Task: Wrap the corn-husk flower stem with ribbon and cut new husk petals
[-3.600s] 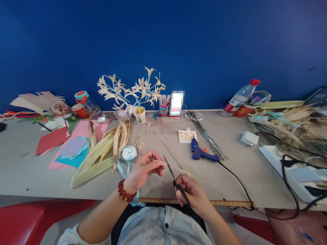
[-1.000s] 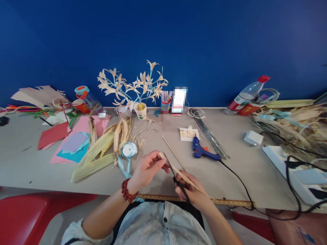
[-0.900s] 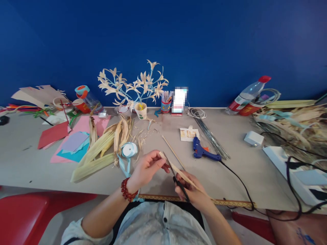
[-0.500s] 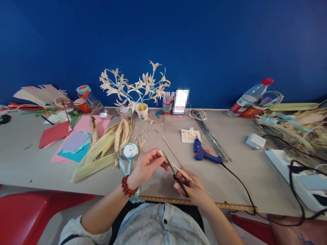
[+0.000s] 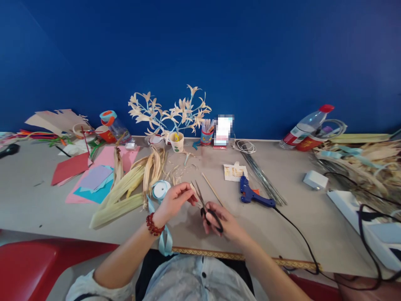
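Note:
My left hand (image 5: pixel 177 200) is closed in a pinch on a narrow strip of corn husk (image 5: pixel 193 190), its pale end rising above the fingertips. In my right hand (image 5: pixel 224 223) are scissors (image 5: pixel 213 218) with black handles. Their blades (image 5: pixel 199 191) point up and away, right beside the husk strip. Just beyond the scissors a thin pale stick (image 5: pixel 211 189) lies on the table. A roll of light blue ribbon (image 5: pixel 161 190) sits left of my left hand, its tail hanging over the table edge beneath my wrist.
Dried corn husks (image 5: pixel 123 200) and coloured paper (image 5: pixel 95 179) lie to the left. Behind stands a cup of husk flowers (image 5: pixel 177 143). On the right are a blue glue gun (image 5: pixel 255 196) with its cord, metal wires (image 5: pixel 265 177), a bottle (image 5: pixel 303 127) and a power strip (image 5: pixel 360 221).
The scissors have turned more upright, showing their handle loops. The long strip that trailed across my right hand no longer shows there. The view has shifted slightly.

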`<state>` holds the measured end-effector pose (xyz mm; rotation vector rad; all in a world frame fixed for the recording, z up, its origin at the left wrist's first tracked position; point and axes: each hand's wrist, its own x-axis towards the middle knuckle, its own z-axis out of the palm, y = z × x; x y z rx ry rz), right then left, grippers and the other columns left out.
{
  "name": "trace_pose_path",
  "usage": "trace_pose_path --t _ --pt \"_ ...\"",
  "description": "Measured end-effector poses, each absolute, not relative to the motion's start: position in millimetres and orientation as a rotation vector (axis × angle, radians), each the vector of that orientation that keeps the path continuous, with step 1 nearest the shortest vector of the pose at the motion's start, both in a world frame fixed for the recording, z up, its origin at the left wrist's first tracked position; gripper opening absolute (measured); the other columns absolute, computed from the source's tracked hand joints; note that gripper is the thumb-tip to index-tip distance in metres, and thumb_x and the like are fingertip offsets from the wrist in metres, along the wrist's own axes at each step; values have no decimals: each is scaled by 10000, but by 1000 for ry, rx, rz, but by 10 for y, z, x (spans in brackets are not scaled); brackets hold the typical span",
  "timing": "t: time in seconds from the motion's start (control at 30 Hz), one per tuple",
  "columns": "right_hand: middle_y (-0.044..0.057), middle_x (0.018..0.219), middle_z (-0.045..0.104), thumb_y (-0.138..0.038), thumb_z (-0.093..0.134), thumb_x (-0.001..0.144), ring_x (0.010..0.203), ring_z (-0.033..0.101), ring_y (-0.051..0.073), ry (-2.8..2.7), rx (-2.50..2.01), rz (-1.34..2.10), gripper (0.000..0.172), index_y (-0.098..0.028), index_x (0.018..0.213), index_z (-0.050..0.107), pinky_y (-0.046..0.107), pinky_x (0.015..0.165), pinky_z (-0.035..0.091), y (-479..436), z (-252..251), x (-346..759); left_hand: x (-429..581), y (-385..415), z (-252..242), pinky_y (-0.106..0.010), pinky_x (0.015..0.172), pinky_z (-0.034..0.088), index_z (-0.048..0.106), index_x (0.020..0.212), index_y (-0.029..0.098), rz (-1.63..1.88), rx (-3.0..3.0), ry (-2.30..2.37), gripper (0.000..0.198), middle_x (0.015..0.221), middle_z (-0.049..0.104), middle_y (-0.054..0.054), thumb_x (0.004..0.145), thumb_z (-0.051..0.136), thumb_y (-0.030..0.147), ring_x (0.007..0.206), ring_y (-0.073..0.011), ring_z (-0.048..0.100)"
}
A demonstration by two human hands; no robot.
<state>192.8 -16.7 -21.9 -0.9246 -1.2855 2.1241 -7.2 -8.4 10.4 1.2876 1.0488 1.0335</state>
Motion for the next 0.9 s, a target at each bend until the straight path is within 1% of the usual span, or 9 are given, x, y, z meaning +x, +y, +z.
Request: trace_pose_path --t 0.07,0.17,0.3,0.47,0.6,0.73,0.8,0.9 --pt "-47 510 593 -657 654 723 345 338 48 -1421 -993 1984 506 -210 803 430 166 345 213 -179 -235 1914 -73 -103 127 -273 710 503 638 797 144 1036 1315 1051 260 735 637 -30 917 518 341 708 -149 633" --pt "-57 512 565 -673 637 721 369 371 63 -1451 -996 1977 512 -216 803 423 177 356 227 -202 -240 1927 -73 -129 164 -272 711 493 638 799 141 1014 1365 1061 272 737 635 -33 920 512 349 710 -149 626" --pt "-75 533 510 -624 702 689 435 462 71 -1403 -992 1965 503 -208 749 426 188 445 301 -236 -168 1953 -67 -143 208 -277 711 484 627 799 140 975 1403 1051 296 745 635 -41 925 496 373 709 -154 615" --pt "-78 543 495 -656 724 636 440 451 72 -1395 -996 1960 545 -210 744 430 199 468 301 -249 -102 1985 -29 -160 247 -277 702 476 616 784 150 956 1434 1045 311 734 642 -41 932 475 384 704 -161 617" --pt "-65 567 497 -626 716 679 480 457 84 -1466 -992 1893 500 -208 754 453 206 483 313 -249 -130 2018 -7 -185 267 -263 715 460 609 744 157 970 1499 1095 316 714 641 -33 934 471 370 714 -157 611" --pt "-74 572 446 -573 733 700 489 415 78 -1526 -1030 1828 471 -208 744 439 202 477 294 -256 -142 2047 -3 -204 284 -266 717 457 630 777 157 975 1553 1113 302 745 654 -41 943 455 339 728 -160 614" --pt "-75 567 439 -577 736 694 487 406 77 -1538 -1024 1829 479 -208 739 434 203 476 291 -258 -128 2060 0 -214 303 -263 707 458 631 785 157 980 1569 1131 299 743 652 -40 945 449 332 723 -158 615" --pt "-61 589 477 -608 715 698 495 422 79 -1489 -954 1892 488 -203 755 450 206 482 307 -253 -76 2065 18 -240 351 -255 700 460 621 765 156 986 1591 1149 299 726 642 -35 944 451 324 716 -155 616"
